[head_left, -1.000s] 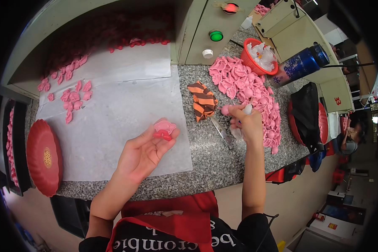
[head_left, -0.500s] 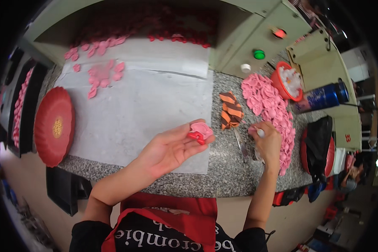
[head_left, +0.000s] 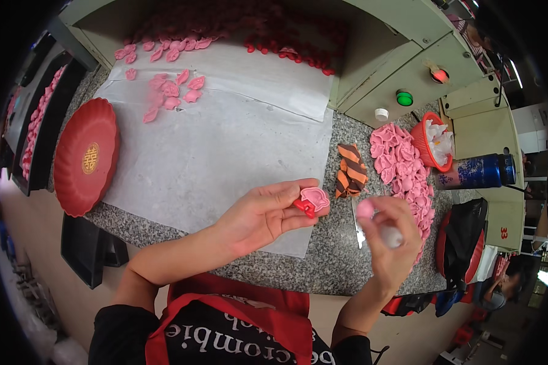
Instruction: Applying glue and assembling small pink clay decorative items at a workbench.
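Note:
My left hand [head_left: 268,216], palm up, holds a pink petal-shaped piece [head_left: 316,197] together with a glossy red piece [head_left: 305,208] at its fingertips, over the table's front. Closed in a pinch, my right hand [head_left: 394,240] is just to the right of it. A small pink piece [head_left: 365,208], blurred, sits between its thumb and finger. A white object [head_left: 391,236], also blurred, is tucked in the same hand; its kind cannot be made out. Beyond that hand lies a heap of pink petal-shaped pieces [head_left: 402,164]. A narrow metal blade [head_left: 360,230] is partly behind the right hand.
White paper [head_left: 213,152] covers much of the speckled stone table, with scattered pink pieces [head_left: 170,91] on it. A red fluted dish [head_left: 86,188] stands left. An orange-and-black striped item [head_left: 351,172], a red cup [head_left: 429,155] and a blue bottle [head_left: 478,171] are on the right.
My right hand has lifted away from the pink heap toward my left hand, carrying the pink piece and the white object. My left hand keeps its hold. The view has shifted a little.

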`<move>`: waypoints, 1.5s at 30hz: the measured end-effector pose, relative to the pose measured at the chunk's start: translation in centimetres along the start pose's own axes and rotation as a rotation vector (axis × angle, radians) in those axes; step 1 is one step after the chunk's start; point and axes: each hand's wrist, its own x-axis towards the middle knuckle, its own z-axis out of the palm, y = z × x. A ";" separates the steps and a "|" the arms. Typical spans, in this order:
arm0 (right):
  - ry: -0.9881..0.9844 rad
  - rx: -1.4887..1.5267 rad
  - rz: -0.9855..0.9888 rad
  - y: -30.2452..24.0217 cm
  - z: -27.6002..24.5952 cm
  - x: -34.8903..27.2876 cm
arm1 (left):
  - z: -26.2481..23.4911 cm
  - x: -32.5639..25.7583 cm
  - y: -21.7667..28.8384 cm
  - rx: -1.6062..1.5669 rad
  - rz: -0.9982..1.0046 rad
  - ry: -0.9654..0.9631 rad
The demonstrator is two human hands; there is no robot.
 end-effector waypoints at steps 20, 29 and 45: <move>0.019 0.054 -0.237 -1.7 4.6 -1.4 | -0.1 0.0 -0.3 0.129 0.113 0.029; 0.086 -0.130 0.065 1.3 2.9 0.1 | -0.1 0.4 0.2 0.044 0.061 0.058; 0.114 0.078 -0.396 -1.3 3.8 -2.0 | -0.2 0.1 0.1 0.101 0.307 0.087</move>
